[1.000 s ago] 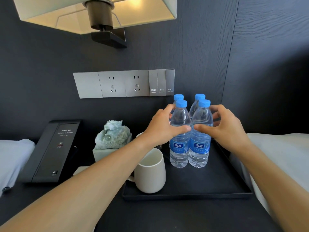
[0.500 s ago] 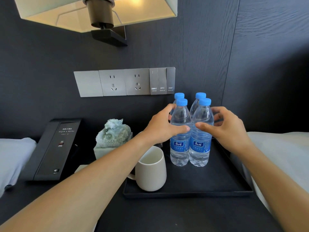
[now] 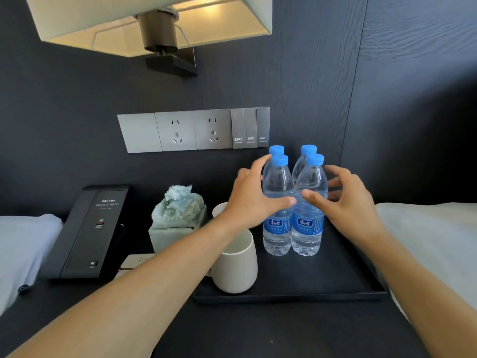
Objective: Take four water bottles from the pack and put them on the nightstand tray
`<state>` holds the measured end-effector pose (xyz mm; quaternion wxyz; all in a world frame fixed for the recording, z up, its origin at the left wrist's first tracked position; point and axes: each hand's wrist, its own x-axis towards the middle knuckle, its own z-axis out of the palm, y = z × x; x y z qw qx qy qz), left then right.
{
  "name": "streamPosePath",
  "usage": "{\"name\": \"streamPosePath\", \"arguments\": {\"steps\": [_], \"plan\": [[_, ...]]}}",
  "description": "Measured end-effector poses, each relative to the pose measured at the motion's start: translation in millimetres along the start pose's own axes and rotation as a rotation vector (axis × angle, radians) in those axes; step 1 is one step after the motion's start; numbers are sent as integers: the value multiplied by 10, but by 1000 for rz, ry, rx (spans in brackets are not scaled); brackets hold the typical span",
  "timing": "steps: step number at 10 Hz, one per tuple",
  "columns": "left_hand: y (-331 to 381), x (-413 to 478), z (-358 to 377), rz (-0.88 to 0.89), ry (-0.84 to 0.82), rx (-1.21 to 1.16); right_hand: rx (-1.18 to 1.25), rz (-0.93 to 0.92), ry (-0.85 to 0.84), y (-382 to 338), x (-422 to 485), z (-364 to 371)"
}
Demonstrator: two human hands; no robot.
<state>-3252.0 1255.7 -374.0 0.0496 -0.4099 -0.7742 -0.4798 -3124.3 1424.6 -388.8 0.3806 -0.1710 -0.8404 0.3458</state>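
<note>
Fingers (image 3: pixel 260 164) of left hand (image 3: pixel 249 200) spread, curved beside four water bottles (image 3: pixel 294 200), grasping nothing; right hand (image 3: pixel 348 200) likewise splayed, gripping nothing. Bottles stood upright, clustered at rear of black tray (image 3: pixel 335 282). Tray front half bare; white mug (image 3: pixel 236 267) at tray's left front corner, under left forearm. Both arms extended forward, thumbs nearly meeting before front bottles. Dark nightstand (image 3: pixel 258 332); wall sockets (image 3: pixel 193 130) above; lamp (image 3: pixel 154 21) overhead.

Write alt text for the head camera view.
Four blue-capped water bottles stand upright in a tight cluster on a black tray, the left hand and right hand cupped around them. A white mug stands on the tray's left side.
</note>
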Motion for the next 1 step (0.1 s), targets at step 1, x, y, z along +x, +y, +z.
{"name": "streamPosePath", "arguments": {"steps": [1], "plan": [[315,-145,41,59,160,-14,109,76,103,-126,-76,-141]]}}
